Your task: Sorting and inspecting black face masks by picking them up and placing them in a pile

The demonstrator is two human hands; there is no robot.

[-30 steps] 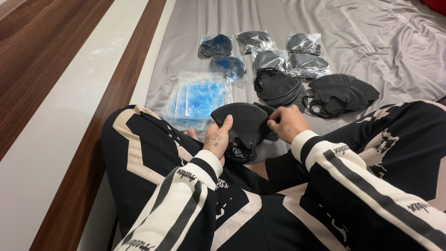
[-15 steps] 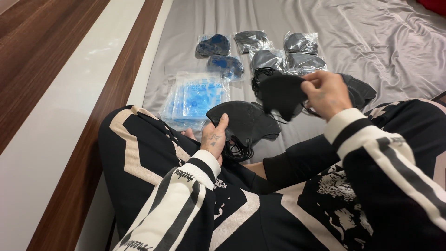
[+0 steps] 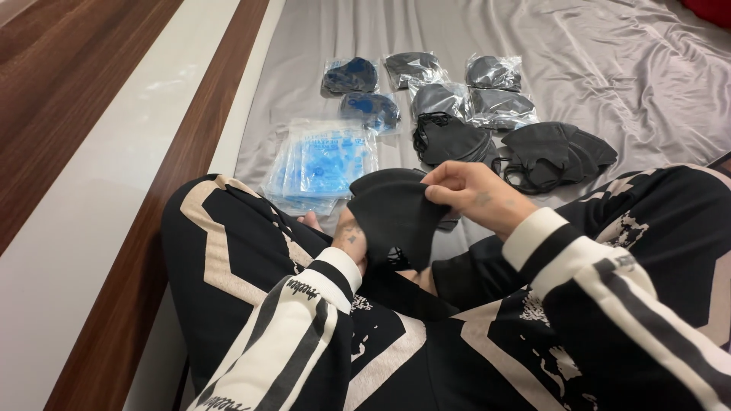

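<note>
A pack of blue masks (image 3: pixel 320 164) lies at the left on the grey sheet (image 3: pixel 609 68). The left hand (image 3: pixel 352 237) clasps a stack of black masks (image 3: pixel 392 213) from beneath, over the lap. The right hand (image 3: pixel 472 194), which half a second ago was out at the loose black pile (image 3: pixel 560 152), is back at the stack, fingers pinched on its top edge. So another mask seems to have joined the stack. Bagged masks (image 3: pixel 457 84) lie farther up the sheet.
</note>
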